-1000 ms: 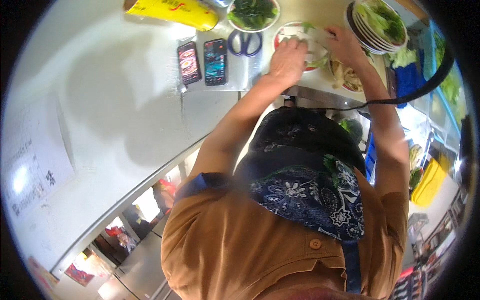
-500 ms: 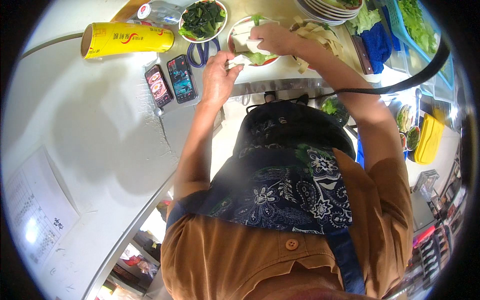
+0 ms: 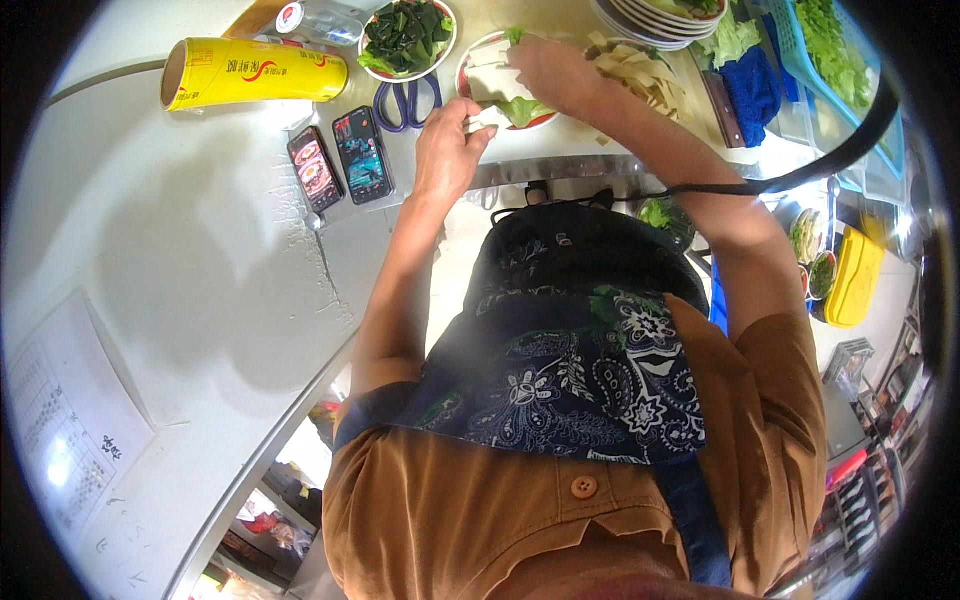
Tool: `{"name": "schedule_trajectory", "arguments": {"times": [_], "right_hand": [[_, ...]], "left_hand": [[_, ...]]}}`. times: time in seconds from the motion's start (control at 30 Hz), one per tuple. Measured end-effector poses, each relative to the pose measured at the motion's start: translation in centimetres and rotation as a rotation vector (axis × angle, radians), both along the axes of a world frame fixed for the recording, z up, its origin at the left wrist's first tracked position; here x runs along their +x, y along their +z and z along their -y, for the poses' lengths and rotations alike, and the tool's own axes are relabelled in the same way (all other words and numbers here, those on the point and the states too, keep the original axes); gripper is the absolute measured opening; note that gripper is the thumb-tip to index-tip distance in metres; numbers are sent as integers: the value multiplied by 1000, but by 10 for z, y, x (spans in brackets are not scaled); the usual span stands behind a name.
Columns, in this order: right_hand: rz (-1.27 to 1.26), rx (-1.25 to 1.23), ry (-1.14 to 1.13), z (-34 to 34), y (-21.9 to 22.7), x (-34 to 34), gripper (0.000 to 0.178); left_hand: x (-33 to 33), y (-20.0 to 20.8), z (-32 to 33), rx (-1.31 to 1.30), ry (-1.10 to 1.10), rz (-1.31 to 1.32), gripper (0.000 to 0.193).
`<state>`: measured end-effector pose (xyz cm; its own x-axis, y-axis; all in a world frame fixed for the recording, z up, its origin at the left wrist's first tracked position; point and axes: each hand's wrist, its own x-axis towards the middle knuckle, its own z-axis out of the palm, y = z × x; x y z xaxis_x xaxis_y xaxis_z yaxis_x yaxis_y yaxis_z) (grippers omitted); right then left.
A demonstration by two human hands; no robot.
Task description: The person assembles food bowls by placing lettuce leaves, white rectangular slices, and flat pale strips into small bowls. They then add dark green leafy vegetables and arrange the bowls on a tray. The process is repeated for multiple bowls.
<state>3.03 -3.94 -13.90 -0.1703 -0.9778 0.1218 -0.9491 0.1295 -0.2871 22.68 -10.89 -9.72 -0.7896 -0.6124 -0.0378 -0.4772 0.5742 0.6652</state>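
Note:
A white bowl with a red rim [image 3: 462, 80] stands near the counter's front edge, holding green lettuce [image 3: 522, 112] and smooth white slices [image 3: 491, 84]. At its near left side, my left hand [image 3: 450, 145] is closed around a few small white slices [image 3: 487, 119]. My right hand [image 3: 558, 78] reaches over the bowl from the right, its curled fingers at the edge of a white slice [image 3: 490, 57] on the far side. Its fingertips are partly hidden and a little blurred.
Left are a bowl of dark greens [image 3: 405, 38], purple-handled scissors [image 3: 407, 106], two phones [image 3: 362, 155] and a yellow film roll [image 3: 255, 73]. Right are wide pale noodle strips [image 3: 645, 82], stacked plates [image 3: 640, 30], a knife [image 3: 722, 108], blue cloth [image 3: 752, 95] and a lettuce basket [image 3: 835, 60].
My right hand has moved farther away over the bowl, and the white slice at its fingers now lies toward the far side. My left hand has shifted slightly right with its slices.

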Motion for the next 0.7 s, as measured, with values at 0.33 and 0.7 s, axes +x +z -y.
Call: {"name": "schedule_trajectory", "arguments": {"times": [0.33,0.7], "right_hand": [[210,41,-38,-3,-5,-2,11],[200,38,-56,-6,3,10,14]], "left_hand": [[-2,0,1,9,5,11,28],[-4,-2,4,33,19,-6,30]]}}
